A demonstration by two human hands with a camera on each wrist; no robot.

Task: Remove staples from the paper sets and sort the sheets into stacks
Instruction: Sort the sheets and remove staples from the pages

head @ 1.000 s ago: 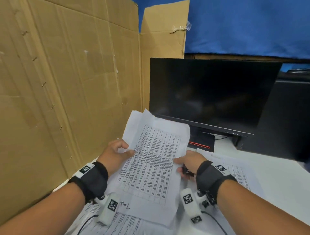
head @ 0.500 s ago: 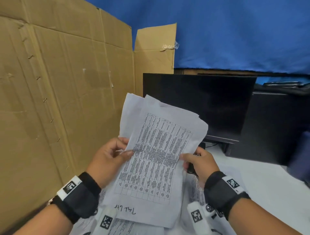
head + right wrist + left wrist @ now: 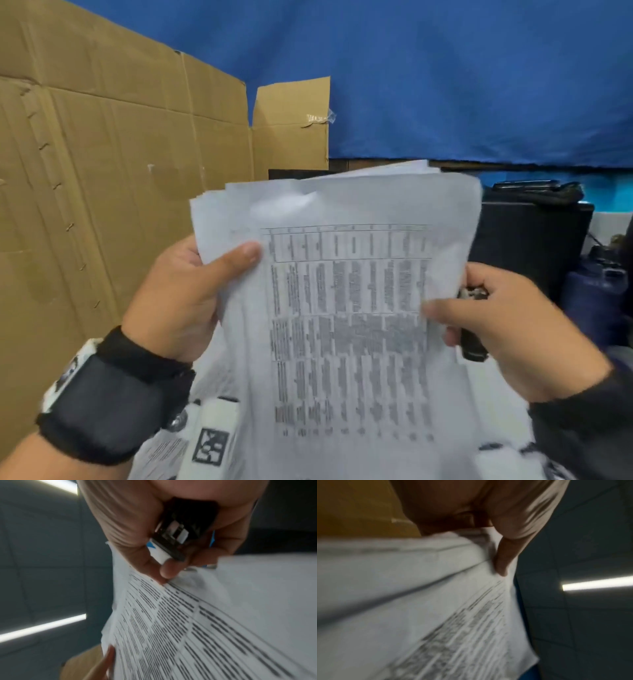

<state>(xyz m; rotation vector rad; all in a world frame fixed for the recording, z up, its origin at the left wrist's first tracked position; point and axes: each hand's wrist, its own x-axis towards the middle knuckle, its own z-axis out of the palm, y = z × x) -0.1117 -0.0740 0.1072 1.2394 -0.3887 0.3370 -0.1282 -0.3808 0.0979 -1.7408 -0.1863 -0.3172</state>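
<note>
A set of white printed sheets [image 3: 346,308] with a table of text is held up in the air in front of me. My left hand [image 3: 191,291] grips its left edge, thumb on the front page, fingers behind. In the left wrist view the thumb presses the paper set [image 3: 436,608]. My right hand [image 3: 486,318] pinches the right edge with thumb and forefinger. The same hand holds a black staple remover [image 3: 472,329] in the palm. In the right wrist view the staple remover [image 3: 181,534] sits under the curled fingers, just above the paper set [image 3: 205,622].
A tall brown cardboard wall [image 3: 102,205] stands at the left and behind. A blue cloth [image 3: 445,78] hangs at the back. Dark equipment [image 3: 534,246] and a dark blue container [image 3: 596,294] sit at the right. More printed sheets [image 3: 164,452] lie on the table below my hands.
Both hands have lifted the paper set up off the table and closer to my face, turning it more upright. The monitor is now hidden behind the sheets.
</note>
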